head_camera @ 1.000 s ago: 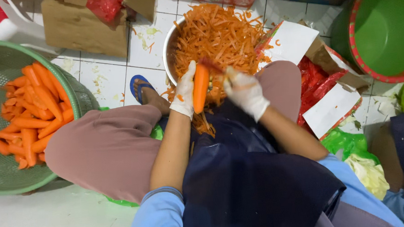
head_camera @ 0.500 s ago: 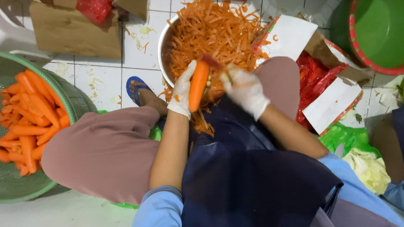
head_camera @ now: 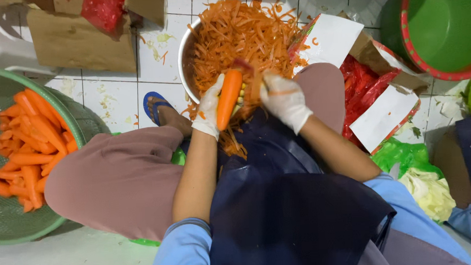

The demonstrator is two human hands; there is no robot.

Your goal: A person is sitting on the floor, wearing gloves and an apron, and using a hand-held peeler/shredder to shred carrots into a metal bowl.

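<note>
My left hand [head_camera: 208,108], in a white glove, holds a peeled orange carrot [head_camera: 228,98] tilted over my lap. My right hand [head_camera: 285,100], also gloved, grips a shredding tool at the carrot's upper end; the tool is mostly hidden. Just beyond both hands a metal bowl [head_camera: 183,60] is heaped with shredded carrot [head_camera: 241,32]. Loose shreds lie on my dark apron [head_camera: 282,210] below the carrot.
A green basket [head_camera: 4,225] of whole peeled carrots [head_camera: 29,143] sits at my left knee. Cardboard boxes [head_camera: 75,39] stand at the back left, a green tub [head_camera: 444,19] at the back right, opened packaging and red bags [head_camera: 368,93] right, cabbage [head_camera: 429,189] beside another person's arm.
The carrot and both hands have stayed over the bowl's near edge; my right hand has shifted slightly along the carrot's top. The view has tilted a little.
</note>
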